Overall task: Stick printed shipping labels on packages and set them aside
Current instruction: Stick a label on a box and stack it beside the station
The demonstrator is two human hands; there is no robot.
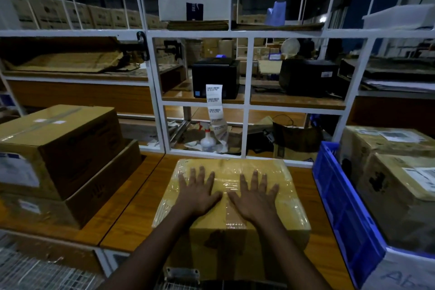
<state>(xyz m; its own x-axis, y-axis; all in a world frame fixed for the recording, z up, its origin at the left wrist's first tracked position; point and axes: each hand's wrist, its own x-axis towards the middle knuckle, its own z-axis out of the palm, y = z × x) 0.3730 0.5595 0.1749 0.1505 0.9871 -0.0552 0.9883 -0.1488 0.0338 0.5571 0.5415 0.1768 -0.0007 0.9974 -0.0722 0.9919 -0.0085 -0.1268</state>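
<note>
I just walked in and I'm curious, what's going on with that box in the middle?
A person is pressing the left hand and the right hand flat on top of a taped cardboard box on the wooden table. Behind it, a black printer has a strip of printed labels hanging out. No label shows on this box yet. Other boxes sit stacked at the left, and boxes with labels are at the right, by a blue crate.
</note>
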